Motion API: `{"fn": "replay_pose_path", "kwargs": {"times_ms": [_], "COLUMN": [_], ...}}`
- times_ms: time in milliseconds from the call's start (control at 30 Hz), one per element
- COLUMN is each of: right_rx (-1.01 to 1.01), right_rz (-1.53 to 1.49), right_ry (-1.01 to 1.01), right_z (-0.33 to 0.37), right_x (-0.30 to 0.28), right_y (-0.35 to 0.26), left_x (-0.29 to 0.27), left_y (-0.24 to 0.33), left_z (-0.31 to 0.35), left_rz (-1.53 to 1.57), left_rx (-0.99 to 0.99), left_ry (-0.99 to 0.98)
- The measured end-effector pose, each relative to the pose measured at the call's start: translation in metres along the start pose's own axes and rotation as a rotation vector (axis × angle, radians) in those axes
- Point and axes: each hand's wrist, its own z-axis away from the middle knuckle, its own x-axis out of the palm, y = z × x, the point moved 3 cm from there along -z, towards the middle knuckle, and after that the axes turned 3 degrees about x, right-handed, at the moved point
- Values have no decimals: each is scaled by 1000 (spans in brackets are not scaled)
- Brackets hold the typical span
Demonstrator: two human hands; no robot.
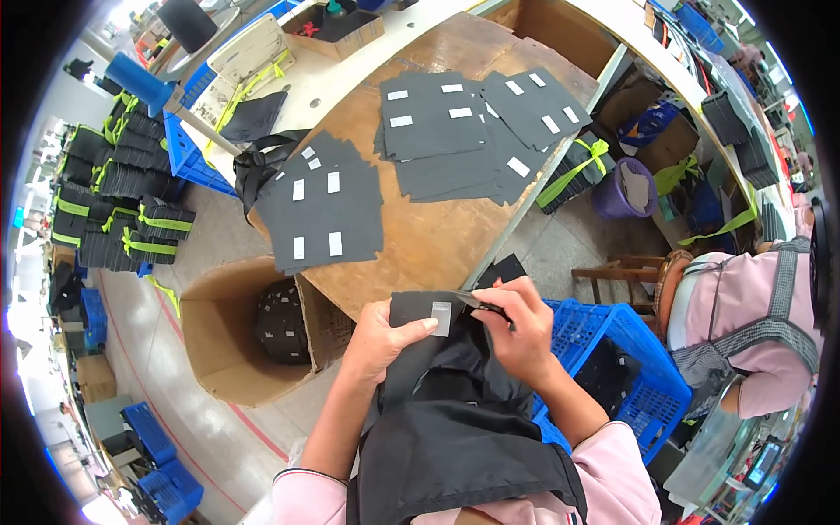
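Note:
My left hand [378, 344] grips a dark grey fabric panel [411, 308] over my lap, its thumb pressed on the lower part of a white label [442, 313]. In my right hand [523, 334] is a small pair of thread snips [477, 303], the blades lying at the panel's upper right edge. Whether they touch a thread is too small to tell. A black apron [464, 455] covers my lap under both hands. Just beyond, on the wooden table [437, 249], lie stacks of dark panels [325, 210] with white labels, and more panels [437, 131] farther back.
A cardboard box [219, 341] with dark pieces inside stands at left. Close by my right arm is a blue crate [652, 411]. A purple bin [623, 191], a wooden stool [617, 278] and a seated co-worker [744, 306] are at right. Tied bundles [122, 188] sit far left.

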Motion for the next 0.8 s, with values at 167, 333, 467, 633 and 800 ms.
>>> {"fn": "replay_pose_path", "kwargs": {"times_ms": [167, 333, 467, 633, 800], "right_rx": [265, 284, 263, 754, 285], "right_rz": [-117, 81, 32, -697, 4], "right_ry": [-213, -513, -458, -433, -82], "right_z": [-17, -16, -17, 0, 7], "right_x": [-2, -4, -3, 23, -3], "right_y": [-10, 22, 20, 34, 3], "left_x": [-1, -8, -1, 11, -5], "left_y": [-1, -3, -12, -21, -22], "left_z": [0, -5, -9, -13, -14], "left_rz": [-57, -368, -332, -88, 22], "left_rx": [-18, 160, 242, 81, 51], "left_ry": [-30, -9, 43, -114, 40]}}
